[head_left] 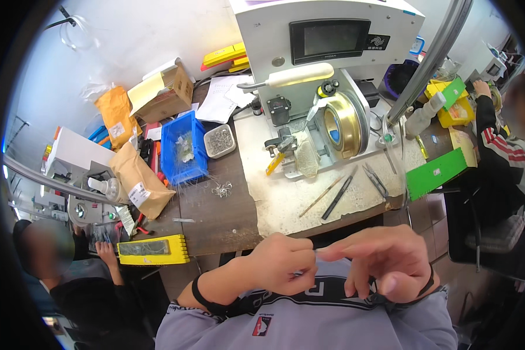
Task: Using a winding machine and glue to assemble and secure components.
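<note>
In front of my chest, at the table's near edge, my left hand (283, 263) is closed into a loose fist. What it holds, if anything, is hidden. My right hand (391, 259) is beside it, index finger stretched out so the tip meets or nearly meets the left fist. Its other fingers are bent and apart, with nothing visible in them. Beyond my hands, a black pen-like tool (338, 196), a thin brown stick (321, 196) and tweezers (376, 181) lie on a stained pale sheet (274, 213).
A white machine (262, 35) with a brass-coloured wheel (339, 125) stands behind the sheet. Left are a blue bin (184, 166), a tray of small metal parts (220, 141) and loose wires (222, 189). Co-workers sit at both sides, near a yellow tray (181, 249) and a green board (436, 174).
</note>
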